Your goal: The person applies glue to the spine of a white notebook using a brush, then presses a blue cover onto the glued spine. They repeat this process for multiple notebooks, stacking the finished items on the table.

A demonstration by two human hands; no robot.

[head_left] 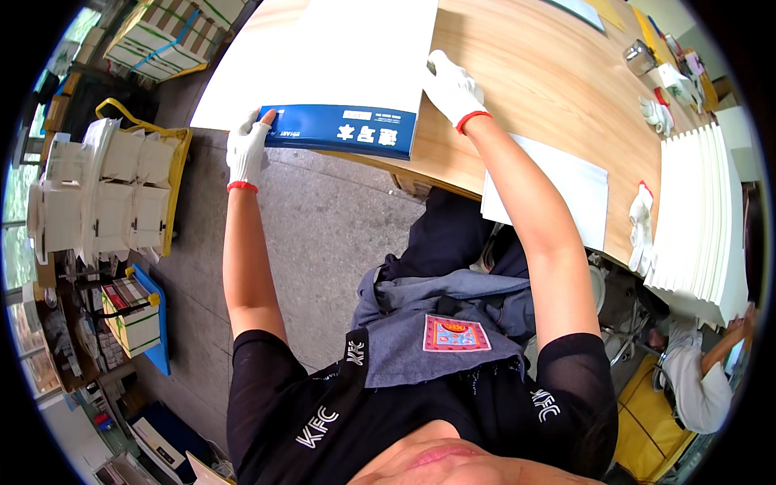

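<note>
A large sketch pad (360, 56) with a white face and a blue printed band (343, 139) along its near end lies at the table's near edge. My left hand (247, 152), in a white glove with a red cuff, grips the pad's near left corner. Its bare thumb presses on the blue band while the other fingers are mostly hidden. Along the right edge of the pad, my right hand (454, 87), gloved the same way, is closed with curled fingers against the edge. White sheets (558, 186) lie under and beside my right forearm.
A tall row of white pads (699, 218) stands at the table's right, near loose white gloves (641, 226) and a metal container (638, 56). Loaded carts (174, 194) and bundled stacks (166, 40) stand on the left. Another person (695, 372) sits at far right.
</note>
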